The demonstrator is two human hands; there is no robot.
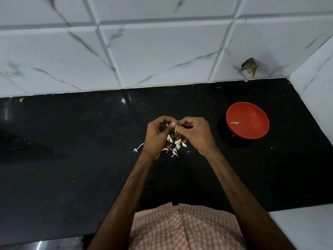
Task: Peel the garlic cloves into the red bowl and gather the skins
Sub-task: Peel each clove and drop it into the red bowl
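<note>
A white marble-veined tiled wall is filling the upper part of the head view, and a glossy black countertop is stretching below it from side to side. A person in a pink-and-white checked shirt is standing at the near edge, both bare forearms reaching out over the counter. The red bowl is sitting on the counter to the right of the hands, well apart from them and near the corner where the side wall is meeting the back wall; inside it a pale peeled clove is lying near the left side. The left hand and the right hand are meeting above the middle of the counter, fingers curled and thumbs pressed in, both pinching a small garlic clove between their fingertips, with a shred of white skin sticking out of the pinch. Under and just near of the hands a scatter of pale garlic pieces is lying on the black surface; whether these are skins only or also whole cloves cannot be told. A thin white stem piece is lying just left of the left wrist. A chipped dark hole is showing in the tile above the bowl.
</note>
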